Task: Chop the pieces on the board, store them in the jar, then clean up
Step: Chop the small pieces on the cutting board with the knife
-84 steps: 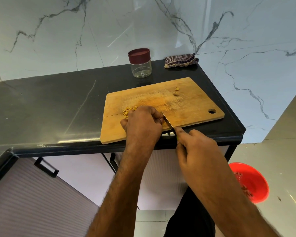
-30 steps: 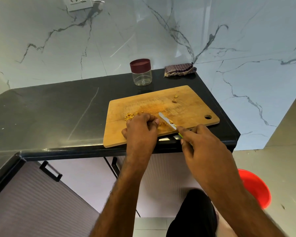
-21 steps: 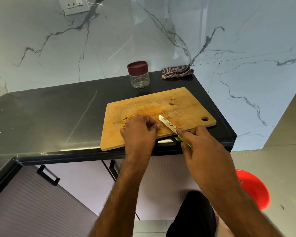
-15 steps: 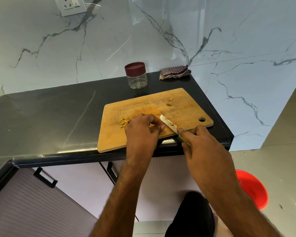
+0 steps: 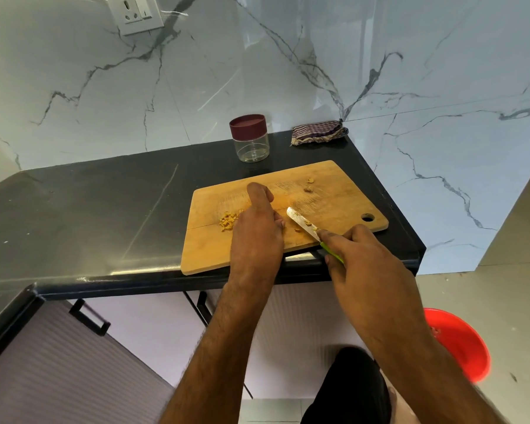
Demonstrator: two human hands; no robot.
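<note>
A wooden cutting board (image 5: 334, 206) lies on the black counter (image 5: 89, 209), near its front edge. A small pile of chopped yellow pieces (image 5: 228, 220) sits just left of my left hand (image 5: 257, 228). That hand rests on the board with its fingers stretched forward. My right hand (image 5: 361, 258) grips the green handle of a knife (image 5: 300, 223), whose blade points up-left over the board with bits stuck to it. Two loose pieces (image 5: 309, 185) lie towards the board's far edge. An empty clear jar with a maroon lid (image 5: 250, 139) stands behind the board.
A folded striped cloth (image 5: 318, 134) lies in the counter's back right corner against the marble wall. On the floor to the right stands a red bin (image 5: 459, 344). Black drawer handles (image 5: 89, 321) show under the counter, and a wall socket (image 5: 136, 13) is at top left.
My left hand's fingers were curled over pieces beside the blade and have now stretched forward on the board. The knife blade has lifted off and lies flatter, to the right of that hand.
</note>
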